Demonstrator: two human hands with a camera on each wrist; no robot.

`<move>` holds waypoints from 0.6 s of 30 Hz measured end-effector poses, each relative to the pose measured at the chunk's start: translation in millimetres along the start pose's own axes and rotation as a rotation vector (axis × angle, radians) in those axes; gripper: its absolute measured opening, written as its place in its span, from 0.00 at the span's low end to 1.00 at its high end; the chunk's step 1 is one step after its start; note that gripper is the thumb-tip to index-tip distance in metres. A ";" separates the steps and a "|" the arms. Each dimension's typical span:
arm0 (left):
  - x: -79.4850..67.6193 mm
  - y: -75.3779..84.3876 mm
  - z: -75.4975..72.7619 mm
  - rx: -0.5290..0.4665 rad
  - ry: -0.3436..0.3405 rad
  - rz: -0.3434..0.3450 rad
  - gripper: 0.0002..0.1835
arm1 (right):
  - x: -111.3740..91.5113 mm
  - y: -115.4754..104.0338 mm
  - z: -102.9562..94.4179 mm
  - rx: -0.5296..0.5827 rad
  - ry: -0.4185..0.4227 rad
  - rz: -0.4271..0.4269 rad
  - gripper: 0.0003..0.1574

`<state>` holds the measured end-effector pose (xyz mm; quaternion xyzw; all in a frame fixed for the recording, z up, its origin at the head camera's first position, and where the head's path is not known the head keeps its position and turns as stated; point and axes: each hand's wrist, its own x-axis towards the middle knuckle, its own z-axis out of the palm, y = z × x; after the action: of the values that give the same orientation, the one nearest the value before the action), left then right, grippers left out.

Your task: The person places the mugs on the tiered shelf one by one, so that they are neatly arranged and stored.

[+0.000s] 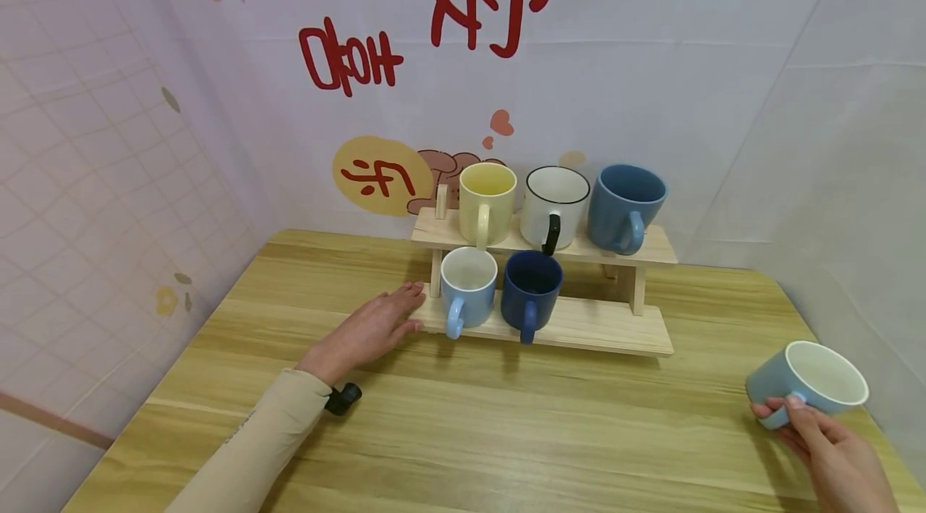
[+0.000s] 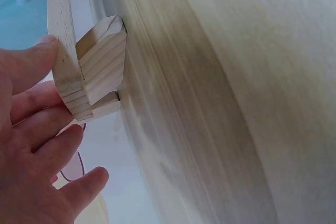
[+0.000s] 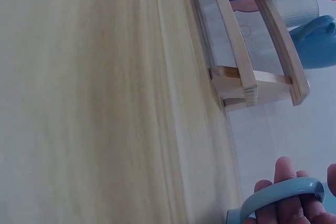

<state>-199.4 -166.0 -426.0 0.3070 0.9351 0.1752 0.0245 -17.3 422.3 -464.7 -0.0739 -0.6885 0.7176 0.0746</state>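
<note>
My right hand (image 1: 839, 449) holds a light blue mug (image 1: 772, 376) with a white inside by its handle (image 3: 283, 190), off to the right of a two-tier wooden rack (image 1: 604, 326). Its fingers pass through the handle, and the mug tilts. At the rack's left end, my left hand (image 1: 369, 332) rests on the lower board (image 2: 68, 77), thumb and fingertips touching the board's end, outer fingers spread. Closest to it on that board stands another light blue mug (image 1: 469, 296). Beside that is a dark blue mug (image 1: 531, 292), handle facing front.
On the upper tier stand a yellow mug (image 1: 488, 203), a white mug (image 1: 554, 207) with black rim and handle, and a blue mug (image 1: 625, 207). The rack sits toward the back of a wood-grain table (image 1: 506, 424), before a printed backdrop (image 1: 651, 79).
</note>
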 end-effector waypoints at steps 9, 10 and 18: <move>1.5 1.2 0.2 -0.007 0.005 0.005 0.29 | -0.3 -3.2 -5.2 -0.331 0.131 0.176 0.22; 1.6 1.2 0.2 -0.010 0.005 0.004 0.29 | -1.0 -2.4 -6.1 -0.335 0.138 0.171 0.22; 1.6 0.4 -0.3 -0.011 0.006 0.005 0.30 | -9.0 8.6 -10.8 0.115 0.177 0.000 0.16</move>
<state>-200.5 -164.9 -425.5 0.3089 0.9334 0.1812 0.0228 -6.3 430.7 -473.7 -0.1327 -0.6368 0.7466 0.1394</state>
